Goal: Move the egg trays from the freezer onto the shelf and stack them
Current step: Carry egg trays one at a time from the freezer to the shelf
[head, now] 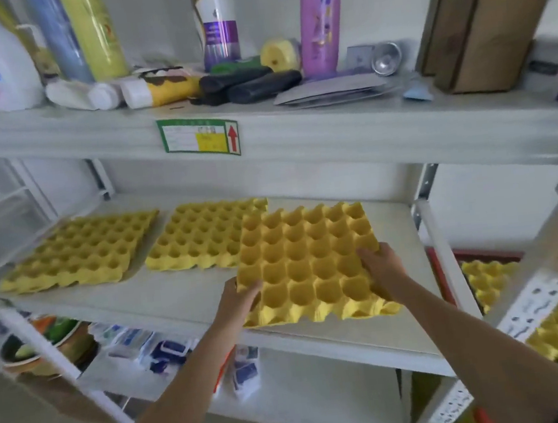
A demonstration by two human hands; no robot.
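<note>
Third egg tray (305,260) held at front of middle shelf (175,291), far corner overlapping second tray (204,234). Left hand (240,296) and right hand (381,266) pinched near edges, fingers curled over rim. Near edge overhung shelf lip: likely tip-off on release. Offset cups risked skewed, unseated stack.

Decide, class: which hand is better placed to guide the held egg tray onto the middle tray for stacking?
Probably the left hand: it grips the held tray on the side nearest the middle tray.
</note>
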